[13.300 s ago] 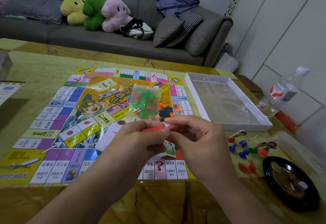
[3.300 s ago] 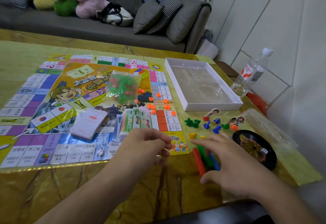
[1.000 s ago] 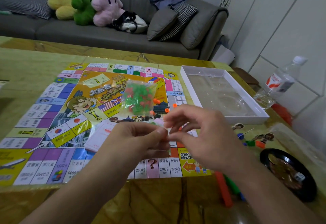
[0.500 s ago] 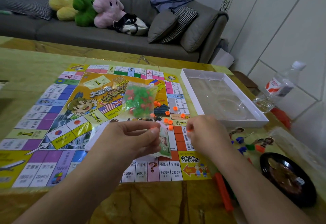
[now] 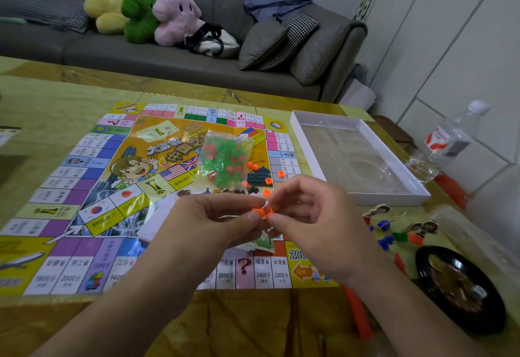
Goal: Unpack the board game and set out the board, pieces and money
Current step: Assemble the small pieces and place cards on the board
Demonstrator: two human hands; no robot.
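Two hands, left hand point(image 5: 216, 221) and right hand point(image 5: 318, 216), pinch one orange piece point(image 5: 261, 212); bag point(image 5: 225, 159) holds green and red pieces (sealed? unclear); white tray point(image 5: 416, 188) nearby.

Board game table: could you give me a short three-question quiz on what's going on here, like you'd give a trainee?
1. True or false: the bag of green and red pieces lies on the board.
2. What do the left hand and right hand pinch between them? A) a die B) a small orange piece C) a banknote
3. Fill in: the white box tray sits to the ___ of the board.

Key: 1 true. 2 B, the orange piece. 3 right.
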